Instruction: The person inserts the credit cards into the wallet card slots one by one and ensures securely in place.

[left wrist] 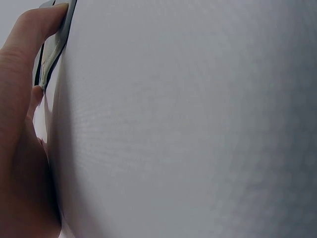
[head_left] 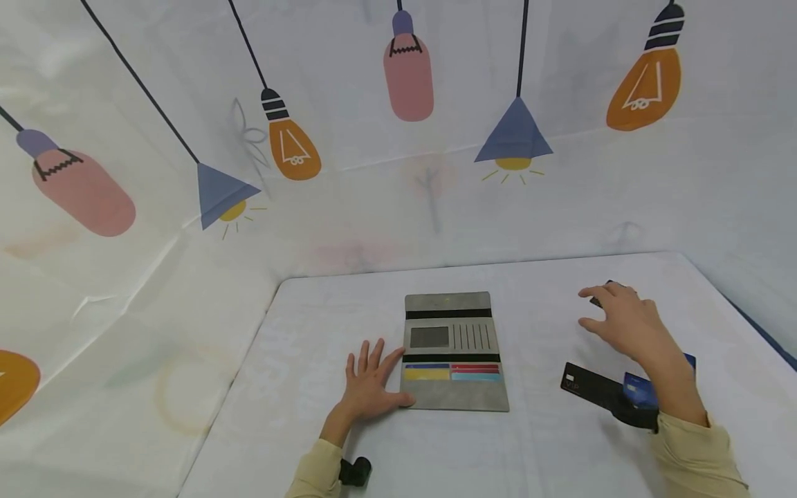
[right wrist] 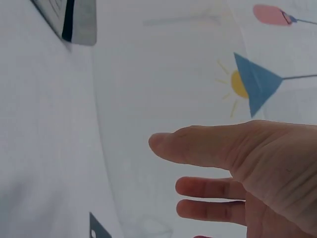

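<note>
A grey long wallet (head_left: 454, 398) lies opened flat, with black bands, a dark window panel and coloured strips across it. My left hand (head_left: 367, 394) rests at its left side, fingers spread, thumb and forefinger touching the edge. The left wrist view shows the thumb (left wrist: 42, 22) on the wallet's rim. Over to the right, my right hand (head_left: 629, 325) hovers with loosely bent fingers above a small dark card-like item (head_left: 596, 302), mostly hidden by the hand. In the right wrist view, nothing shows between the thumb and fingers.
Below the right forearm lie a black card marked VIP (head_left: 591, 385) and a blue card (head_left: 640, 391); another blue piece (head_left: 690, 361) shows behind the wrist. The white table (head_left: 311, 325) meets a hanging white cloth (head_left: 349, 221) printed with lamps at its back and left.
</note>
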### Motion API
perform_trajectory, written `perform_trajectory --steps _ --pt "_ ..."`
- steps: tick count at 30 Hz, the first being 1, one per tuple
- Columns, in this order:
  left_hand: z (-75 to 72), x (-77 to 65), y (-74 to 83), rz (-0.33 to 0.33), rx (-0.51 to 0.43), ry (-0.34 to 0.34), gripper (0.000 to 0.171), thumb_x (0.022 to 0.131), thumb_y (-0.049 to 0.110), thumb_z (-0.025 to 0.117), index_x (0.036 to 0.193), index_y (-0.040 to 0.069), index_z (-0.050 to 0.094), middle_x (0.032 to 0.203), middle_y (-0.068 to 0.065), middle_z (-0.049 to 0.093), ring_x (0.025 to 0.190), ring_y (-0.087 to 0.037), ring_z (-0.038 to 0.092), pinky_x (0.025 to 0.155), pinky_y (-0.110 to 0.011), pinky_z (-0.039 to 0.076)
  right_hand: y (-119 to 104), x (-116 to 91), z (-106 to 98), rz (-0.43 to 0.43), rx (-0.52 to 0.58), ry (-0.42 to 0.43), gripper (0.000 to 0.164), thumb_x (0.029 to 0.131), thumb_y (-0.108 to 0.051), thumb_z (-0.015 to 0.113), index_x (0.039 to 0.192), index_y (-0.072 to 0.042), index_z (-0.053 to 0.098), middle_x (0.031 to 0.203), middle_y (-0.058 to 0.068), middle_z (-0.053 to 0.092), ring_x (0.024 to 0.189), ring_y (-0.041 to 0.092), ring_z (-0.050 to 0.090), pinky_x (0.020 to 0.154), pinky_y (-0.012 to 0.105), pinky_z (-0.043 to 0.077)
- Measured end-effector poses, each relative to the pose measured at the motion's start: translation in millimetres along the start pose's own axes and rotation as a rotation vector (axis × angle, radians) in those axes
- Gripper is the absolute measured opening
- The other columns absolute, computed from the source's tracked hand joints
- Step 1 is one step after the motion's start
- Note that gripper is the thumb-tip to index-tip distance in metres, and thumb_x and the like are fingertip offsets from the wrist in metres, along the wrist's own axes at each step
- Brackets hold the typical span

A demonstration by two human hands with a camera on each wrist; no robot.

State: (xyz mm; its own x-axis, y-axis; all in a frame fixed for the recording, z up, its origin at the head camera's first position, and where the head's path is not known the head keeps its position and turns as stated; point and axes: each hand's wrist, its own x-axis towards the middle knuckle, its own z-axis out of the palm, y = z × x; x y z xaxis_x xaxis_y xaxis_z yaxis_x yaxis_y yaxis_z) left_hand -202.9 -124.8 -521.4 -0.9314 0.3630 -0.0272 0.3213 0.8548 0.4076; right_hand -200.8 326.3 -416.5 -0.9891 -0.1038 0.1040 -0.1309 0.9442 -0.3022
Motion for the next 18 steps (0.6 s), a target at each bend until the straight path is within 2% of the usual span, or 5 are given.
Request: perform_trajectory --steps 9,18 --pt "1.4 -3.0 -2.6 0.037 0.001 0.034 0.088 0.076 0.061 0.071 0.15 0.024 0.041 0.16 -0.021 0.023 0.148 -0.047 0.006 0.112 -0.07 0.0 54.4 -11.6 -6.9 0.148 0.021 -0.103 0.06 0.089 -0.029 0.067 0.132 0.006 0.046 0.129 0.045 0.035 0.115 0.064 0.034 0.083 0.08 0.031" --pt "-0.9 -1.4 -0.7 -0.012 0.021 -0.009 0.089 0.076 0.061 0.071 0.151 0.025 0.039 0.163 -0.017 0.021 0.15 -0.044 0.004 0.114 -0.068 0.001 82.6 -18.8 -3.7 0.213 0.046 -0.18 0.068 0.086 -0.034 0.069 0.132 0.007 0.043 0.126 0.046 0.033 0.112 0.065 0.03 0.086 0.082 0.028"
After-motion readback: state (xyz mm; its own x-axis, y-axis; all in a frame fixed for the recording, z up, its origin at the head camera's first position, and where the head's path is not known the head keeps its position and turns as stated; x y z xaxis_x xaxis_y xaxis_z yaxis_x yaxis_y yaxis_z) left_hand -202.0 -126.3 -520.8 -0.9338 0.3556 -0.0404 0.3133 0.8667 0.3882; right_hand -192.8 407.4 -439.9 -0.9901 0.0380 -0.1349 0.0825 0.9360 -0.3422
